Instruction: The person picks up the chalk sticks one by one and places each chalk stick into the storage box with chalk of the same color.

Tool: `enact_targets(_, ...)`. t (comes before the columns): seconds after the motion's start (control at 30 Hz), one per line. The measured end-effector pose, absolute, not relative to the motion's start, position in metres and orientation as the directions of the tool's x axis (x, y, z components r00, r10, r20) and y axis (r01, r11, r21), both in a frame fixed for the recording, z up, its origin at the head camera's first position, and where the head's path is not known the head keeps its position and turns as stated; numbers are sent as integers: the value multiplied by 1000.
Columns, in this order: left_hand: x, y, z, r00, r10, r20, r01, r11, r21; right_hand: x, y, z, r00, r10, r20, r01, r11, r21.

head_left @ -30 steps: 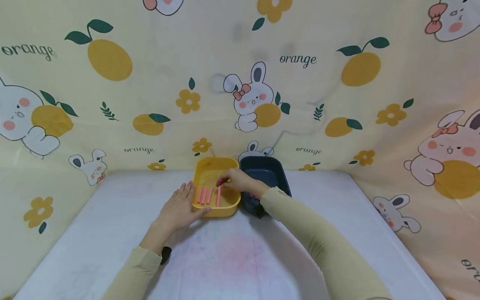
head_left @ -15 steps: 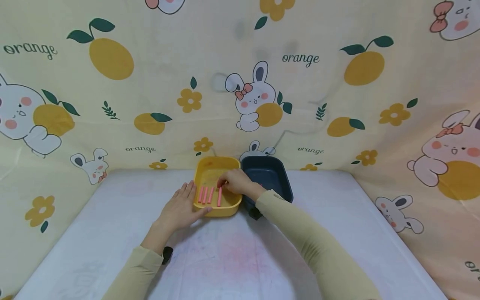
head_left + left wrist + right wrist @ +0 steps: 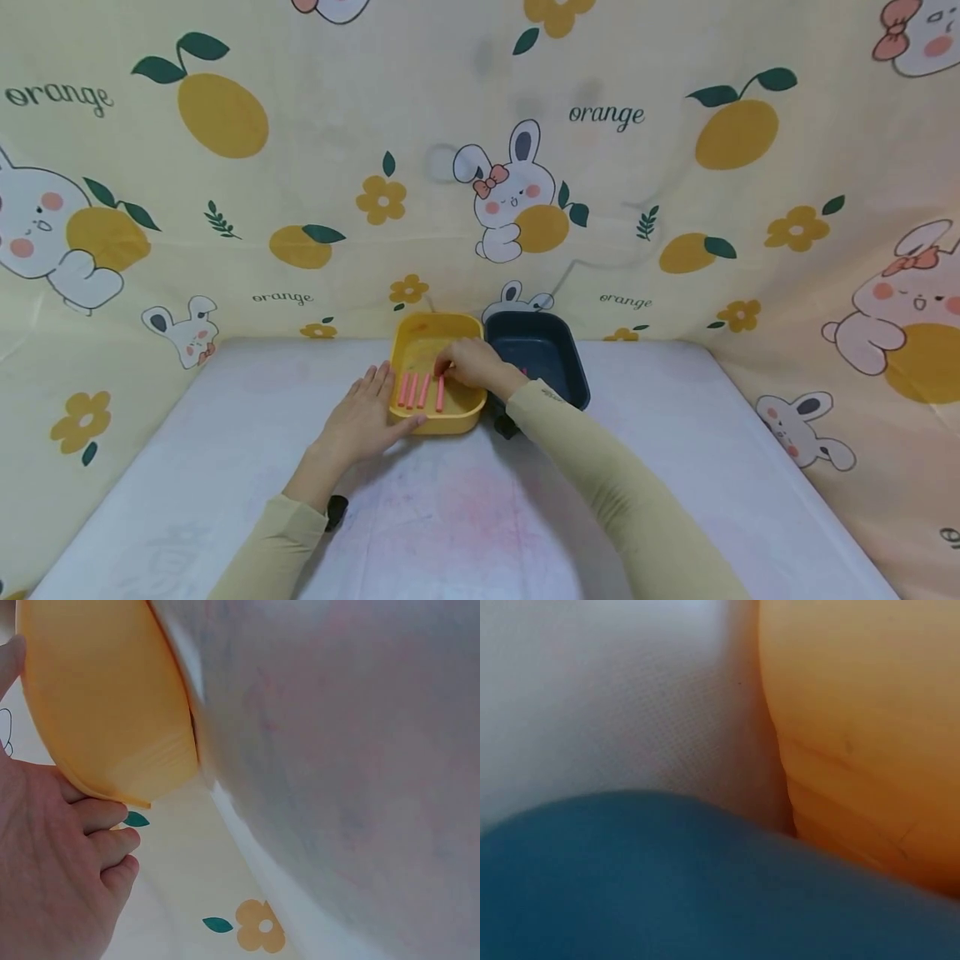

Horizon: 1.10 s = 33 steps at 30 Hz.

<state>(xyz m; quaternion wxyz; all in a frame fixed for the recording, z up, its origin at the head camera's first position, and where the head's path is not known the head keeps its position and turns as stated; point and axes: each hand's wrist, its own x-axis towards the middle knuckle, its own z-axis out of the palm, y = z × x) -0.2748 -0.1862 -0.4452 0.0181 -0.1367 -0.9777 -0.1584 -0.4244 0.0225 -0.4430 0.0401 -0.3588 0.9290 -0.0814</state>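
Observation:
In the head view, a yellow tray [image 3: 442, 425] stands at the far middle of the table. Three short pink sticks [image 3: 413, 391] lie side by side in its near left part. Just right of them is another pink stick [image 3: 440, 395], its far end pinched by the fingertips of my right hand [image 3: 472, 363]. My left hand [image 3: 363, 417] rests against the tray's left side, fingers straight and thumb at the front wall. The left wrist view shows that hand [image 3: 52, 862] along the rim of the tray [image 3: 112, 697]. My right fingers are out of the right wrist view.
A dark blue tray [image 3: 573, 358] touches the yellow one on its right, partly hidden by my right forearm. Something pink [image 3: 523, 372] shows inside it. Behind both trays hangs a printed cloth [image 3: 420, 83]. The white tabletop [image 3: 450, 517] stretches in front.
The right forearm and wrist have swung slightly left while the fingers stay at the same pink stick. The left hand keeps its place on the yellow tray. The head view has shifted a little.

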Motion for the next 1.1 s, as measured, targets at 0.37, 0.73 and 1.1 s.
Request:
enact_targets(0.37,-275,-186,-448,-957,272,96,289,912,292,-422,23,-442,-725,-688,-24,-679,720,-143)
enact_targets(0.73,-283,-193,-448,-952,297,80,307,911,275,-421,24,-435,-736,-677,-6,-665,725,-176)
enact_targets(1.1,-293,-220,-438,-960,270,79,281,926,254,-394,47,-409,-817,-567,111,-572,768,-289)
